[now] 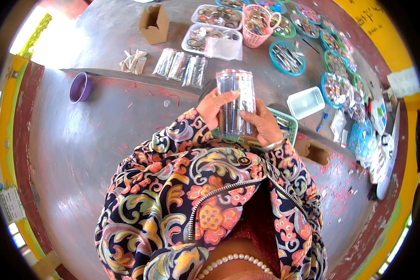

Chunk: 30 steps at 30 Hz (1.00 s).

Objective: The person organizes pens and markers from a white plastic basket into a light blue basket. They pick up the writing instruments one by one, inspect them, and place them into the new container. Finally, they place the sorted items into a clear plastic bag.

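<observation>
Between my two hands I hold up a clear zip bag (236,86) of pens, its red-striped edge at the top. My left hand (213,106) grips the bag's left side, the thumb lying across its front. On the lower right side, my right hand (262,122) is closed on the same bag, thumb pressed to the plastic. Behind and below the bag is a green basket (291,126) with pens in it, partly hidden by my right hand. Several filled pen bags (178,66) lie side by side on the raised grey surface, beyond my left hand.
A white basket (306,102) and a blue bowl of pens (287,58) stand to the right. Farther back are white trays (191,46), a pink basket (256,39) and a cardboard box (154,24). A purple tub (80,87) sits left; another box (314,151) is right.
</observation>
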### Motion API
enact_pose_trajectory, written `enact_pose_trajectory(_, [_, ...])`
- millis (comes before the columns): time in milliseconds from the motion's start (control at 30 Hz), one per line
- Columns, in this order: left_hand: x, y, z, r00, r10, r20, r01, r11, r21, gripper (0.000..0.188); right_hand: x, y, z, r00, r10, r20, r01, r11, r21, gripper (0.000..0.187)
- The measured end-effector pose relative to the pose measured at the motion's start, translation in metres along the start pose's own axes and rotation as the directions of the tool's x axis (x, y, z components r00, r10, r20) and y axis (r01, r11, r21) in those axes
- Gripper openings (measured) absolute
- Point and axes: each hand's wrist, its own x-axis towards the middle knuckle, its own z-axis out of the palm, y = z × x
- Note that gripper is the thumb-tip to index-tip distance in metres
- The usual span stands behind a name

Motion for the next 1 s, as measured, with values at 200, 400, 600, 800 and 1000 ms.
enact_pose_trajectory(200, [-0.001, 0.017, -0.01, 0.995, 0.092, 0.037, -0.092, 0.996, 0.004, 0.044, -0.011, -0.02, -0.002, 0.993, -0.117, 0.007, 0.115, 0.96, -0.253, 0.061])
enact_pose_trajectory(400, [-0.002, 0.086, -0.056, 0.921, 0.369, -0.125, -0.378, 0.925, -0.049, 0.035, -0.038, -0.024, -0.055, 0.927, -0.353, -0.129, 0.226, 0.798, -0.559, 0.042])
enact_pose_trajectory(600, [0.013, 0.125, -0.183, 0.742, 0.479, -0.469, -0.457, 0.873, 0.169, 0.028, -0.074, 0.001, -0.078, 0.838, -0.453, -0.305, 0.192, 0.767, -0.612, 0.029])
enact_pose_trajectory(800, [0.014, 0.127, -0.231, 0.727, 0.315, -0.611, -0.327, 0.94, 0.096, 0.03, -0.087, -0.007, -0.066, 0.834, -0.448, -0.323, 0.154, 0.75, -0.643, 0.026])
enact_pose_trajectory(1000, [0.018, 0.136, -0.226, 0.74, 0.228, -0.633, -0.253, 0.966, 0.053, 0.03, -0.102, -0.019, -0.055, 0.851, -0.425, -0.309, 0.126, 0.737, -0.664, 0.025])
